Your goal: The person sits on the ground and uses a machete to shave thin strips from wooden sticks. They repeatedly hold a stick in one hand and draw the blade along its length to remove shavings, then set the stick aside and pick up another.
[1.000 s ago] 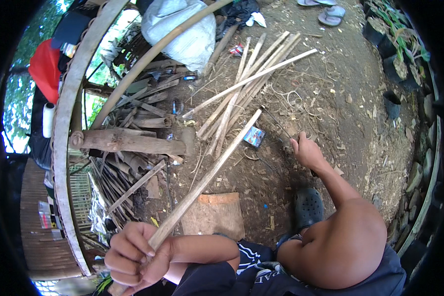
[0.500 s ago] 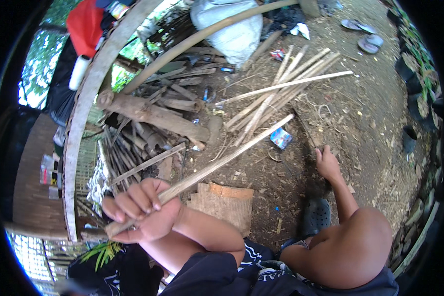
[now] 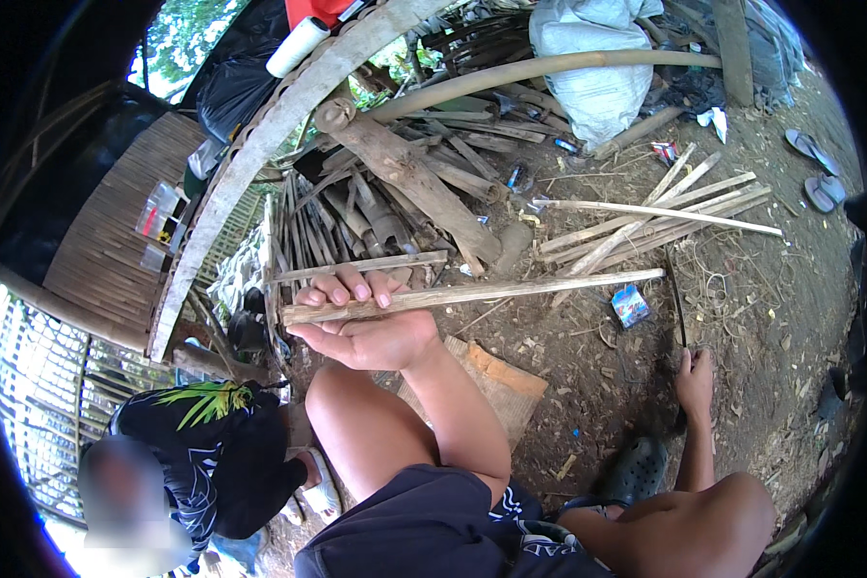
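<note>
My left hand is closed around the thick end of a long bamboo strip. The strip lies nearly level across the view, its thin far end reaching to the right. In my right hand, held low over the ground beside my shoe, is a long knife. Its narrow dark blade points away from me, and the tip is close to the far end of the strip. Most of the knife's handle is hidden by my fingers. Beyond the strip lies a loose pile of split bamboo strips on the dirt.
A flattened piece of cardboard and a blue packet lie on the ground. Firewood and a thick log are stacked at the left. A white sack stands far off, near grey flip-flops. Another person crouches at lower left.
The view has swung left, bringing the other person into it. The bamboo strip has gone from slanting to nearly level. My left fingers have shifted on it, and the knife blade shows more clearly.
</note>
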`<action>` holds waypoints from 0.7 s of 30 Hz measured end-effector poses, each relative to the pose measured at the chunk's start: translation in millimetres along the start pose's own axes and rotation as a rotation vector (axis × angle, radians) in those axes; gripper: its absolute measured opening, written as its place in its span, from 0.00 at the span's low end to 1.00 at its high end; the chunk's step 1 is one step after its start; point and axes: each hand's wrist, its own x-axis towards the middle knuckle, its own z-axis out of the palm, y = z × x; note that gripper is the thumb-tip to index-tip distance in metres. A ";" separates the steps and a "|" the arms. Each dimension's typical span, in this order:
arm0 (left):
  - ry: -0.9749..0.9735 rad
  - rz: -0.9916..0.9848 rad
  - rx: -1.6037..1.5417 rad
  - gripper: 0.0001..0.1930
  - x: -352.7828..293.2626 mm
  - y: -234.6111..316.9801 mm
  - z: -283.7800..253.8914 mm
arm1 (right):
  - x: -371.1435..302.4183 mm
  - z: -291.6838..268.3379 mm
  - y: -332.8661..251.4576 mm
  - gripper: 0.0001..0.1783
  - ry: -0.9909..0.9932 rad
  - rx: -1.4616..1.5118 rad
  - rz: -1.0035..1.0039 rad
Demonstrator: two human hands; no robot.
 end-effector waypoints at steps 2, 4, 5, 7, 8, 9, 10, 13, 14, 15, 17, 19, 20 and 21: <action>0.084 0.007 0.045 0.23 -0.4 -1.6 -3.2 | 0.6 0.6 -0.4 0.22 0.011 0.002 0.008; 0.069 0.010 0.082 0.23 -1.5 -2.5 -10.0 | -0.1 -1.3 0.0 0.22 0.035 0.012 -0.039; 0.132 0.026 0.149 0.23 -1.9 -2.1 -14.0 | -1.1 -3.0 0.2 0.22 0.043 0.016 -0.036; 0.031 -0.003 0.265 0.22 1.0 2.7 -21.5 | -3.0 -6.3 -0.4 0.22 0.016 0.034 -0.023; 0.129 0.010 0.249 0.23 8.7 7.6 -25.0 | -3.6 -7.9 -1.0 0.22 0.041 0.044 -0.003; 0.138 0.086 0.401 0.24 14.8 15.3 -27.3 | -4.5 -9.0 -2.0 0.22 0.036 0.068 0.001; 0.223 0.152 0.495 0.25 25.6 24.2 -29.0 | -4.9 -10.2 -2.9 0.22 0.064 0.093 0.005; 0.329 0.261 0.391 0.24 55.5 48.8 -30.3 | -6.5 -14.2 -6.1 0.22 0.075 0.095 0.004; 0.331 0.313 0.329 0.25 62.3 50.7 -31.3 | -6.8 -15.1 -7.3 0.22 0.060 0.106 0.025; 0.247 0.308 0.294 0.25 65.2 46.6 -33.6 | -7.2 -16.4 -8.2 0.23 0.040 0.108 0.026; 0.303 0.335 0.323 0.24 66.5 28.4 -37.8 | -7.6 -17.6 -9.8 0.23 0.052 0.088 0.029; 0.297 0.223 0.389 0.23 60.0 -4.6 -41.0 | -7.2 -18.7 -10.5 0.23 0.048 0.098 0.031; 0.353 0.254 0.413 0.23 58.4 -27.2 -40.3 | -6.8 -19.3 -10.6 0.23 0.048 0.101 0.034; 0.425 0.196 0.405 0.23 56.8 -42.3 -39.2 | -6.3 -20.1 -10.3 0.23 0.051 0.101 0.045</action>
